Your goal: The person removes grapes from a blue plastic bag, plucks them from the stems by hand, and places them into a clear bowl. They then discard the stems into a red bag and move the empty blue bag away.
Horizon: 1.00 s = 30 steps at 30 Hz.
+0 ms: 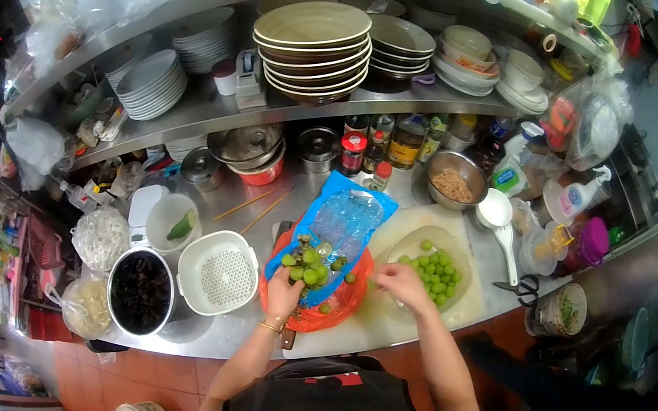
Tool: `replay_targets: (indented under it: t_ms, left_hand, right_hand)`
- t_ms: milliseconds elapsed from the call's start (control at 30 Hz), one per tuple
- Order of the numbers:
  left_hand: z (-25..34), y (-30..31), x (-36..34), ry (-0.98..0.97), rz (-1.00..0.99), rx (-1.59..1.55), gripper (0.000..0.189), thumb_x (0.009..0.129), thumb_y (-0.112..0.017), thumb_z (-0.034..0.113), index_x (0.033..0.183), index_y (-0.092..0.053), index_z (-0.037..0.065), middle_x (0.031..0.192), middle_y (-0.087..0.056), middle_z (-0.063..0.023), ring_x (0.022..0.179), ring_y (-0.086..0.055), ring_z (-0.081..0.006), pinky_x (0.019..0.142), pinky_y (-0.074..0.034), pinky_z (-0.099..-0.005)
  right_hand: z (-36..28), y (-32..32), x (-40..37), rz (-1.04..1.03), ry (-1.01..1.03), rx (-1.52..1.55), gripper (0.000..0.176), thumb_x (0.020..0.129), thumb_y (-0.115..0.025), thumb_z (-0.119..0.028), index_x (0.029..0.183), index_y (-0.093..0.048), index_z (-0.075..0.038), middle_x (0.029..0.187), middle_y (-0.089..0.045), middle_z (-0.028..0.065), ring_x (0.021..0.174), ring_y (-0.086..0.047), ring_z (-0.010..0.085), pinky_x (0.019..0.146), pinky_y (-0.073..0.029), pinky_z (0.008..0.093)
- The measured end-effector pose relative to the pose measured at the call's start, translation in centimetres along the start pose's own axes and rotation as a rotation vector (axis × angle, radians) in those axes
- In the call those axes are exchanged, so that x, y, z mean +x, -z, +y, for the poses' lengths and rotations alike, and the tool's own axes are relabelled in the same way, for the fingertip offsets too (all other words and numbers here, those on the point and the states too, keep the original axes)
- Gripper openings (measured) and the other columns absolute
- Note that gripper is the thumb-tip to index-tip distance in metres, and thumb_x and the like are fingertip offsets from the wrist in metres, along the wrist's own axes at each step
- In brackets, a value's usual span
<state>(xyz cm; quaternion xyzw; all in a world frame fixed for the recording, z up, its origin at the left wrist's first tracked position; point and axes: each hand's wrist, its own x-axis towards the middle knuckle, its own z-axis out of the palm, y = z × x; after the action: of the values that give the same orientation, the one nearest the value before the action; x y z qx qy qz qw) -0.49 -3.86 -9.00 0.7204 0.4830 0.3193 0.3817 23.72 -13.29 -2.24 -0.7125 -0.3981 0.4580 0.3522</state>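
Note:
My left hand [283,294] is closed around the lower side of a bunch of green grapes [308,264], whose brownish stems show at the top. The bunch is over a blue-and-clear plastic bag [353,214], which lies on an orange-red plastic bag [343,304]. At the near left edge of a translucent bowl [467,270] is my right hand [401,285], its fingers pinched together; whatever they hold is too small to make out. Loose green grapes [437,273] lie in that bowl, which stands on a pale cutting board [462,317].
Left of the bags stand a white colander [220,273] and a pot of dark food [141,291]. A metal bowl of meat [455,180], a white ladle [503,229] and black scissors [524,288] are to the right. Stacked plates [313,44] fill the shelf above.

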Motion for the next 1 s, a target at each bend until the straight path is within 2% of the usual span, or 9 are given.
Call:
replay_targets:
  t_ms: [133, 233, 267, 333, 433, 633, 733, 933, 1000]
  left_hand:
    - [-1.4, 0.8, 0.5, 0.046, -0.060, -0.154, 0.023, 0.069, -0.062, 0.006, 0.090, -0.060, -0.003, 0.089, -0.061, -0.0162, 0.083, -0.058, -0.0283, 0.075, -0.045, -0.0340]
    - [-1.0, 0.2, 0.5, 0.126, -0.127, -0.381, 0.023, 0.070, -0.063, 0.006, 0.092, -0.060, -0.003, 0.088, -0.062, -0.0124, 0.082, -0.058, -0.0209, 0.074, -0.045, -0.0310]
    - [-0.9, -0.2, 0.4, 0.161, -0.152, -0.468, 0.024, 0.070, -0.063, 0.007, 0.092, -0.060, -0.003, 0.088, -0.063, -0.0111, 0.082, -0.058, -0.0183, 0.074, -0.045, -0.0300]
    - [-0.6, -0.9, 0.4, 0.165, -0.180, -0.456, 0.024, 0.070, -0.063, 0.007, 0.092, -0.060, -0.003, 0.089, -0.063, -0.0099, 0.081, -0.058, -0.0162, 0.074, -0.045, -0.0293]
    - [-0.8, -1.7, 0.1, 0.113, -0.185, -0.391, 0.024, 0.071, -0.063, 0.008, 0.092, -0.060, -0.003, 0.088, -0.063, -0.0113, 0.080, -0.058, -0.0185, 0.073, -0.045, -0.0296]
    - [1.1, -1.4, -0.6, -0.035, -0.076, -0.219, 0.023, 0.070, -0.063, 0.011, 0.090, -0.060, -0.001, 0.086, -0.060, -0.0149, 0.079, -0.058, -0.0289, 0.072, -0.045, -0.0339]
    - [0.9, -1.8, -0.9, -0.076, -0.109, -0.119, 0.022, 0.070, -0.062, 0.011, 0.089, -0.060, 0.000, 0.087, -0.060, -0.0153, 0.081, -0.057, -0.0311, 0.072, -0.045, -0.0351]
    - [-0.7, -1.5, -0.5, 0.054, -0.089, -0.223, 0.023, 0.070, -0.062, 0.009, 0.090, -0.059, -0.002, 0.087, -0.060, -0.0163, 0.082, -0.058, -0.0286, 0.073, -0.044, -0.0342]
    - [-0.6, -1.0, -0.3, 0.102, -0.129, -0.317, 0.024, 0.071, -0.062, 0.008, 0.092, -0.058, -0.003, 0.089, -0.061, -0.0149, 0.083, -0.058, -0.0249, 0.074, -0.044, -0.0325]
  right_hand:
    - [3.3, 2.8, -1.1, 0.392, 0.183, -0.653, 0.021, 0.067, -0.064, -0.018, 0.081, -0.063, -0.003, 0.071, -0.062, 0.0113, 0.066, -0.061, 0.0238, 0.062, -0.048, 0.0322]
    - [2.8, 0.4, -1.0, 0.545, 0.503, -0.683, 0.019, 0.067, -0.065, -0.015, 0.083, -0.063, -0.004, 0.083, -0.062, 0.0153, 0.075, -0.060, 0.0274, 0.067, -0.048, 0.0334]
    - [1.6, -1.3, -1.0, 0.304, 0.318, -0.424, 0.023, 0.068, -0.066, -0.014, 0.089, -0.062, -0.004, 0.091, -0.060, 0.0145, 0.085, -0.057, 0.0289, 0.073, -0.047, 0.0358]
    - [-0.1, -4.8, -1.4, 0.266, 0.607, -0.240, 0.027, 0.067, -0.066, -0.014, 0.092, -0.060, -0.008, 0.086, -0.059, 0.0126, 0.083, -0.055, 0.0310, 0.075, -0.045, 0.0393]
    - [-1.7, -7.0, -0.7, 0.362, 0.808, -0.388, 0.032, 0.068, -0.066, -0.016, 0.098, -0.058, -0.008, 0.087, -0.059, 0.0125, 0.086, -0.054, 0.0314, 0.076, -0.044, 0.0396]
    - [-1.2, -7.7, -0.4, 0.270, 0.591, -0.513, 0.027, 0.069, -0.065, -0.017, 0.093, -0.062, -0.006, 0.085, -0.059, 0.0124, 0.082, -0.056, 0.0303, 0.075, -0.045, 0.0379]
    - [-0.8, -6.6, 0.0, 0.011, 0.217, -0.250, 0.026, 0.072, -0.064, -0.016, 0.094, -0.060, -0.003, 0.086, -0.060, 0.0080, 0.074, -0.057, 0.0159, 0.068, -0.045, 0.0283]
    - [0.9, -3.0, -1.3, -0.107, 0.228, 0.443, 0.028, 0.069, -0.065, -0.006, 0.097, -0.060, -0.003, 0.087, -0.058, -0.0004, 0.075, -0.053, 0.0065, 0.068, -0.044, 0.0228]
    - [2.6, -1.1, -1.4, -0.032, 0.273, 0.372, 0.031, 0.068, -0.065, -0.003, 0.098, -0.059, -0.004, 0.089, -0.058, -0.0009, 0.076, -0.053, 0.0070, 0.070, -0.044, 0.0234]
